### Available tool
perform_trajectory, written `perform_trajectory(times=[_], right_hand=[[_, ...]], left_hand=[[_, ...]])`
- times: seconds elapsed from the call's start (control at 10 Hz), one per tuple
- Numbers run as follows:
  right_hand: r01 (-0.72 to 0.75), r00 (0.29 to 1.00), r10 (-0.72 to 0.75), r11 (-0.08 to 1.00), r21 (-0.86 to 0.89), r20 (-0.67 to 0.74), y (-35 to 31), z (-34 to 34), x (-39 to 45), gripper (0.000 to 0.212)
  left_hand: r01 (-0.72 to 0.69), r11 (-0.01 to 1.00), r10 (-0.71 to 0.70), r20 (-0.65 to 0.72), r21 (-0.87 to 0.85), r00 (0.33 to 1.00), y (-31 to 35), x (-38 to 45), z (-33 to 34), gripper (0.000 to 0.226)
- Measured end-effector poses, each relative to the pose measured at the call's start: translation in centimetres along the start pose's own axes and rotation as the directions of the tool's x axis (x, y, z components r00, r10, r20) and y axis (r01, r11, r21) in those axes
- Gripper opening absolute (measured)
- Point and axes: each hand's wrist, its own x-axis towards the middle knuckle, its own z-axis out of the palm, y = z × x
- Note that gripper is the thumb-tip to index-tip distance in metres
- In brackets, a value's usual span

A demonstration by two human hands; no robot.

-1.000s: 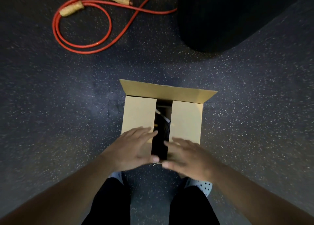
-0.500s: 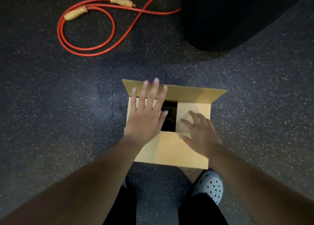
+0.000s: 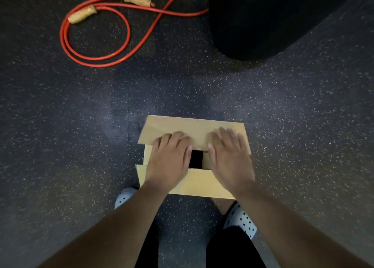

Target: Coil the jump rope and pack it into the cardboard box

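You are pressing both hands flat on the cardboard box point(image 3: 194, 182), left hand point(image 3: 169, 160) and right hand point(image 3: 229, 160) with each grip spread open, pinching nothing, palms bearing on the flaps to fold them shut. A dark gap is showing between your hands. A red jump rope point(image 3: 97, 43) is lying loose on the floor point(image 3: 60, 136), well apart from the box, not coiled. Whether another rope is sitting inside the box cannot be told.

Dim overall – light pools on the floor point(image 3: 182, 97) mid-frame, corners darken, edges bow and smear slightly.
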Motion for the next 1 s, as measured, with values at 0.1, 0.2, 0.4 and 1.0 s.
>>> perform_trajectory(times=[0.1, 0.2, 0.4, 1.0], right_hand=[[0.020, 1.000, -0.020, 1.000, 0.016, 0.005, 0.1, 4.8, -0.8, 0.062], [0.009, 0.999, -0.009, 1.000, 0.006, -0.037, 0.6, 7.0, 0.7, 0.060], [0.047, 0.987, -0.058, 0.996, -0.080, -0.149, 1.9, 11.4, 2.4, 0.062], [0.020, 0.970, -0.042, 0.996, 0.091, 0.240, 0.2, 2.8, 1.5, 0.065]], left_hand=[[0.017, 0.999, -0.020, 0.070, 0.036, 0.997, -0.4, -1.2, 3.8, 0.056], [0.078, 0.994, -0.085, 0.085, 0.082, 0.993, -0.9, -0.4, 6.4, 0.061], [0.094, 0.980, -0.097, 0.008, 0.175, 0.995, -2.1, 0.8, 11.3, 0.062], [0.009, 0.997, -0.038, 0.389, 0.077, 0.920, -1.1, 2.4, 2.3, 0.063]])
